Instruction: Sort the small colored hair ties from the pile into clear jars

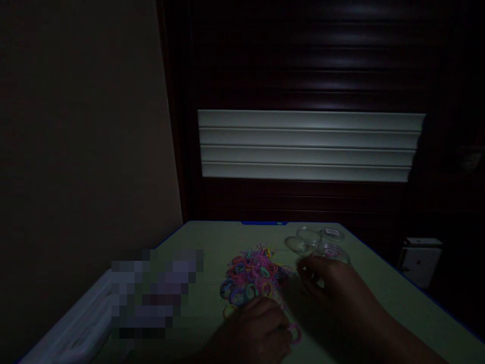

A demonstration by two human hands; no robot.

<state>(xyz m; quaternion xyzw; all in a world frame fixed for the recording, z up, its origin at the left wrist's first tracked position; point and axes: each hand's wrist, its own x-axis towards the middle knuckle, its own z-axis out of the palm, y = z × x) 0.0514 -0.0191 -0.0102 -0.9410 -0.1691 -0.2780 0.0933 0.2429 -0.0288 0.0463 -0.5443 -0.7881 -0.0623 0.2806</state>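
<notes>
A heap of small colourful hair ties (257,270) lies in the middle of the table, pink, purple, orange and green among them. My left hand (259,326) is at its near edge, fingers curled, with a pink hair tie (295,333) at the fingertips. To the right of the heap, my right hand (328,278) hovers with thumb and fingers brought together; whatever they hold is too dark to make out. Just beyond it stand clear round containers (308,235), and one near the hand (333,250) has something pinkish inside.
The pale table (212,235) has a blue edge. At its left is a clear plastic package (79,316) beside a blurred-out patch (162,288). A wall is on the left, dark slatted panels (303,146) behind. A white box (420,263) stands beyond the right edge.
</notes>
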